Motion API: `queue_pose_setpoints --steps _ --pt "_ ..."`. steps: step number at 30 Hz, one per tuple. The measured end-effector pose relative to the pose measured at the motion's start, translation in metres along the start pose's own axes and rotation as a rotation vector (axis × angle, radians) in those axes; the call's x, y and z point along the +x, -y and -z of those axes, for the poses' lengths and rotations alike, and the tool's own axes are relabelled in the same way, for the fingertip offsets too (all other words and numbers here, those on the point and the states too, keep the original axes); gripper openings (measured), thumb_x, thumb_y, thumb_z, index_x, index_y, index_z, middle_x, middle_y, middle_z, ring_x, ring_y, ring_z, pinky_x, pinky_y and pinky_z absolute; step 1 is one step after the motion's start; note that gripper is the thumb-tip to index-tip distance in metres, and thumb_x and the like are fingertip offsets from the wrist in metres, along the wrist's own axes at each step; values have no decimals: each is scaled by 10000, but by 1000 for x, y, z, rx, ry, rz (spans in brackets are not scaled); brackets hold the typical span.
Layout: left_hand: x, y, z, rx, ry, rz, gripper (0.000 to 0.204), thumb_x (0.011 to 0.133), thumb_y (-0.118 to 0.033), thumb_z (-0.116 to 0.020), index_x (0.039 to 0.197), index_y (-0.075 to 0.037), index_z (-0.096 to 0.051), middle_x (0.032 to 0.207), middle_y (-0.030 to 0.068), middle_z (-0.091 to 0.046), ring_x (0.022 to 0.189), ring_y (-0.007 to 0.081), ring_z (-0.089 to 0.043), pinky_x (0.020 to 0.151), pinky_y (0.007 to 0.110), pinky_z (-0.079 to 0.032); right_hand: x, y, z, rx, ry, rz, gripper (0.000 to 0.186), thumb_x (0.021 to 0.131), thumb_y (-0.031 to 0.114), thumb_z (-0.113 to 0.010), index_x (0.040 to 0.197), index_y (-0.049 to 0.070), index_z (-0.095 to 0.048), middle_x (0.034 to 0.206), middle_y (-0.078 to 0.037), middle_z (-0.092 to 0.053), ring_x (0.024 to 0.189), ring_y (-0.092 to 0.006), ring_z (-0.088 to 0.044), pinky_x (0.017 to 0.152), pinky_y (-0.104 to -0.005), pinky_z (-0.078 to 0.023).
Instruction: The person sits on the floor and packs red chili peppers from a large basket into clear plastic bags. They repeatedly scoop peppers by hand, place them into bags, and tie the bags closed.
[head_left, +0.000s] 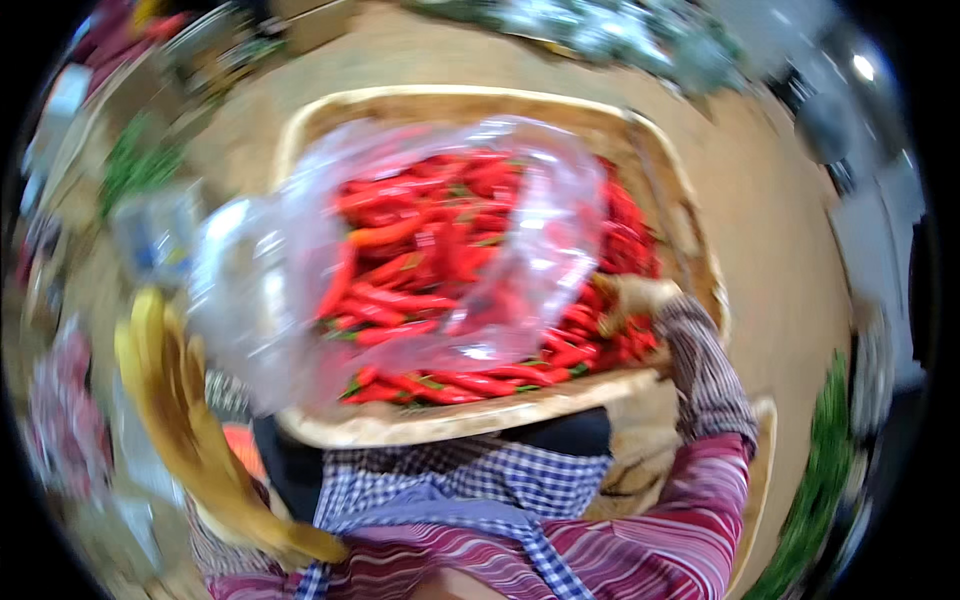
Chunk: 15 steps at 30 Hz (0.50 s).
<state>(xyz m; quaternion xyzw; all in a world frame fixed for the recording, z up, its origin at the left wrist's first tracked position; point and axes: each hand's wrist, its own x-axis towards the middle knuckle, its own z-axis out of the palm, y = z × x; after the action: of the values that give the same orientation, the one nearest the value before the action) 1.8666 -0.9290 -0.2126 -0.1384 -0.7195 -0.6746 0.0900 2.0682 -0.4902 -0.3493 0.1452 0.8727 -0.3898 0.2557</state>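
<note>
A large clear plastic bag (255,290) full of red chili peppers (420,240) lies with its mouth wide in a shallow tub (480,425). More loose chilies (625,240) fill the tub around it, mostly on the right and near side. My left hand (165,385), in a yellow glove, is raised just left of the bag, fingers stretched out and holding nothing. Down at the chilies on the tub's right is my gloved right hand (640,298), touching them beside the bag. Its fingers are blurred and partly hidden, so their grip is unclear.
A second tub (765,450) shows under my right arm. Green bundles (815,480) lie far right, and leafy greens (140,160) at left. Bagged vegetables (620,40) line the back. A plastic crate (155,230) and a pinkish bag (70,410) stand at left.
</note>
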Motion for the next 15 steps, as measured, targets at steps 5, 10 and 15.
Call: queue_pose_setpoints --steps 5,10,15 --pt "-33 -12 -48 531 321 -685 1275 471 -514 -799 1379 -42 -39 1403 214 -132 1287 364 -195 1035 459 -197 6 -51 36 -211 -731 -392 844 517 211 -753 1260 27 -398 1183 -243 -464 1148 -315 -432 948 -356 -364" --pt "-3 -6 -33 515 66 -437 1019 664 -373 -729 1379 -44 -82 1382 187 -217 1271 316 -249 1017 438 -246 89 18 59 -89 -832 -454 1226 444 426 -782 1391 90 -81 1346 -285 -230 1260 -397 -241 1032 -397 -253" --pt "22 36 62 276 252 280 599 775 -174 -606 1286 -4 -344 1252 172 -417 1141 265 -423 961 379 -339 114 5 87 30 -755 -619 1243 440 571 -770 1385 87 -124 1384 -220 -218 1289 -360 -208 1049 -427 -211"
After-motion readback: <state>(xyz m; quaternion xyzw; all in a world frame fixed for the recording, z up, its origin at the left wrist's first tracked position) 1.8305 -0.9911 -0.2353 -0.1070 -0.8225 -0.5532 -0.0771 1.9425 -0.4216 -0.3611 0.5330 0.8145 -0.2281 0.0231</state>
